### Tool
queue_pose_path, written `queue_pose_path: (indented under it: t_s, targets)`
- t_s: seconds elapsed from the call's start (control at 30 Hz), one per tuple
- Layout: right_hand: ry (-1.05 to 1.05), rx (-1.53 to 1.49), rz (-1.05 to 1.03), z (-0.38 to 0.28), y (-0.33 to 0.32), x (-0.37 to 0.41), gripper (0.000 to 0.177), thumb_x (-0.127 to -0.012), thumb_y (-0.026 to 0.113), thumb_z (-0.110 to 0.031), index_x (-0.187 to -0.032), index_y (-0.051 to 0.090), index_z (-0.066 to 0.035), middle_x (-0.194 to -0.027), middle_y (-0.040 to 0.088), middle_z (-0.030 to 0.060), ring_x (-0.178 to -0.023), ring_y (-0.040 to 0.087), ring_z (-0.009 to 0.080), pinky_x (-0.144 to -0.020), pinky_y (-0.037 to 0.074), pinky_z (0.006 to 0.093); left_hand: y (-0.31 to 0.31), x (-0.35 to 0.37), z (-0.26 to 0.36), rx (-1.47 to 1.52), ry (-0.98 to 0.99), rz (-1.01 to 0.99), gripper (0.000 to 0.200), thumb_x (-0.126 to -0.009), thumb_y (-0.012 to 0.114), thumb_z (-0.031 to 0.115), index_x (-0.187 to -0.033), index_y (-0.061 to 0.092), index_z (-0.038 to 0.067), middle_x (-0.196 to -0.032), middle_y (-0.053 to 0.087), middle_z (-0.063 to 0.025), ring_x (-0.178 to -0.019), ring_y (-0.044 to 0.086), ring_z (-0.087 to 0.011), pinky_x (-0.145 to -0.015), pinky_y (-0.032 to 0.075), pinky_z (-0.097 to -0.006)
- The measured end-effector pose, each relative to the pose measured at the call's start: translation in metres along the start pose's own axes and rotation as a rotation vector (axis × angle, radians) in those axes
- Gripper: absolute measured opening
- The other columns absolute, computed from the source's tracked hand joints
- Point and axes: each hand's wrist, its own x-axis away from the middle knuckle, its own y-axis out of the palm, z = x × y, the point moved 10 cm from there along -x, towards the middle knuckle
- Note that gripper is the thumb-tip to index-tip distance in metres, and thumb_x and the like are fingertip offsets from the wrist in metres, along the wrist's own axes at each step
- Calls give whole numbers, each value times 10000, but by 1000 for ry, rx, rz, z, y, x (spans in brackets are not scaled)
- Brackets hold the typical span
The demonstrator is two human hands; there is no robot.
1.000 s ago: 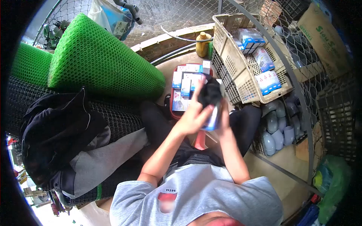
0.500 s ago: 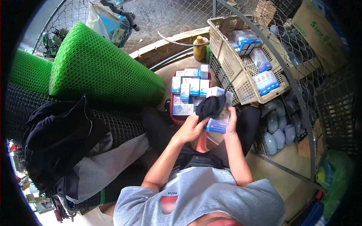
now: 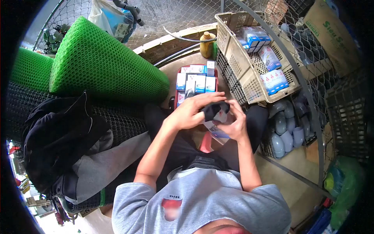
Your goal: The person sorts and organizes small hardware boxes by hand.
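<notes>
A black cloth [image 3: 215, 110] is bunched between my hands, over a plastic-wrapped pack of white-and-blue boxes [image 3: 218, 130] above my lap. My left hand [image 3: 189, 112] holds the cloth from the left, its thumb against it and its fingers stretched across the top. My right hand [image 3: 235, 124] grips the pack from the right, thumb and fingers bent round it. Much of the pack is hidden by the cloth and hands. Just beyond stands a red basket [image 3: 179, 70] filled with several small white-and-blue boxes [image 3: 200, 83], partly covered by my left hand.
A beige crate [image 3: 249, 80] with wrapped box packs [image 3: 274, 81] stands at front right, grey pipe elbows [image 3: 281, 124] beside it. Green mesh rolls [image 3: 105, 64] and a dark jacket [image 3: 58, 136] lie on the left. A yellow bottle [image 3: 206, 45] stands behind the basket.
My left hand has moved up and spread its fingers over the top of the black cloth. The cloth sits lower against the pack, and my right hand's fingers have curled further over it.
</notes>
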Motion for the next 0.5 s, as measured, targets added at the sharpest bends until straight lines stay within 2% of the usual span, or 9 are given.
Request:
queue_pose_path:
  t_s: [0.07, 0.17, 0.23, 0.3, 0.33, 0.37, 0.4, 0.43, 0.5]
  targets:
    - [37, -44, 8, 9, -8, 8, 622, -656, 880, -104, -1204, 669, 99, -1194, 630, 134, -1063, 661, 220, -919, 535, 328, 3, 15, -20, 211, -202, -77, 531, -956, 560, 182, -1474, 563, 64, -1421, 635, -184, -1254, 655, -344, -1054, 512, -418]
    - [65, -200, 192, 16, -24, 20, 683, -729, 873, -146, -1288, 610, 146, -1216, 615, 127, -1111, 634, 189, -963, 510, 322, -17, 37, -40, -115, -268, -70, 555, -862, 518, 35, -1411, 596, 9, -1313, 692, -215, -1155, 705, -347, -1002, 531, -364]
    - [279, -403, 231, 39, -27, 26, 707, -823, 812, -137, -1421, 519, 103, -1278, 628, 143, -1175, 624, 204, -1018, 502, 350, -18, 41, -44, -96, -338, -36, 588, -810, 477, -30, -1384, 604, -27, -1251, 721, -200, -1119, 717, -298, -1000, 525, -345]
    - [262, -531, 266, 34, -22, 18, 636, -887, 773, -140, -1430, 503, 52, -1284, 645, 146, -1185, 627, 208, -1020, 504, 359, -38, 41, -34, 182, -293, 404, 575, -796, 484, -57, -1358, 604, -66, -1194, 734, -163, -1086, 703, -230, -994, 526, -348]
    - [336, -570, 238, 45, -11, 17, 603, -906, 767, -149, -1416, 503, 33, -1284, 646, 151, -1181, 630, 211, -1021, 504, 362, -29, 38, -29, 296, -303, 492, 565, -792, 452, -80, -1336, 605, -82, -1172, 725, -127, -1080, 664, -172, -981, 527, -338]
    - [412, -607, 207, 55, 1, 19, 569, -924, 761, -159, -1401, 502, 13, -1284, 647, 157, -1177, 633, 213, -1021, 504, 365, -13, 27, -7, 285, -362, 474, 600, -748, 490, -62, -1337, 605, -60, -1294, 685, -177, -1196, 650, -246, -1082, 473, -377]
    - [394, -706, 158, 48, 16, 15, 481, -996, 693, -223, -1385, 498, -16, -1306, 634, 139, -1201, 615, 214, -1034, 497, 378, 10, 15, 17, -158, -4, 316, 708, -727, 595, 68, -1435, 576, 51, -1500, 554, -129, -1395, 515, -306, -1228, 292, -508]
    - [416, -788, 346, 74, 17, 24, 464, -1037, 618, -340, -1368, 534, -25, -1309, 631, 112, -1226, 601, 214, -1038, 498, 384, 43, 6, 31, -589, -48, 87, 748, -702, 675, 163, -1443, 583, 114, -1569, 497, -78, -1480, 406, -340, -1248, 138, -654]
    - [510, -1144, 312, 87, 34, 23, 520, -1051, 547, -479, -1341, 584, -48, -1317, 634, 78, -1241, 593, 210, -1035, 502, 382, 63, 12, 44, -589, -19, 113, 709, -727, 719, 160, -1427, 605, 163, -1542, 524, -18, -1454, 447, -277, -1245, 169, -661]
